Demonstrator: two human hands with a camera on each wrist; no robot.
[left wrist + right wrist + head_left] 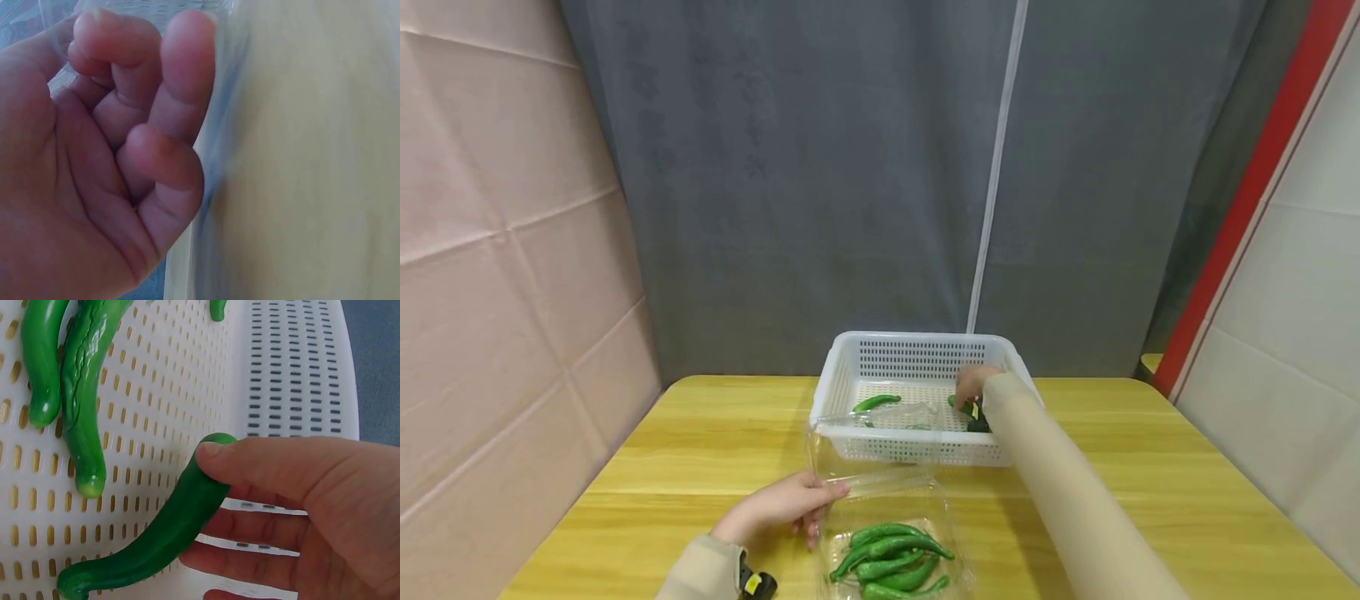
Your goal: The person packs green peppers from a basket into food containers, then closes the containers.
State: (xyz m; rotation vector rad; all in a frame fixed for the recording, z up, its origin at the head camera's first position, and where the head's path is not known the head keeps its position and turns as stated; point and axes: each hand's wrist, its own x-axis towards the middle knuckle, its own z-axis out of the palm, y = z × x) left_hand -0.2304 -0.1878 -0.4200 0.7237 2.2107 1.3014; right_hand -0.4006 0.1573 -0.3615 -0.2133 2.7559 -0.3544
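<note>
My right hand (976,385) is inside the white basket (917,337). In the right wrist view its thumb and fingers pinch one end of a green chili pepper (165,528). Two more green peppers (84,425) lie beside it on the slotted floor, and another pepper (877,402) shows at the basket's left in the head view. My left hand (786,504) grips the left edge of a clear plastic clamshell box (887,483), near its fold. Curled fingers (178,81) show in the left wrist view. Several green peppers (891,554) lie in the box's near half.
The box's raised lid (880,425) stands against the basket's near wall. Both stand on a yellow wooden table (730,425). A grey curtain (812,183) hangs behind, with pale cloth walls (497,250) at the sides.
</note>
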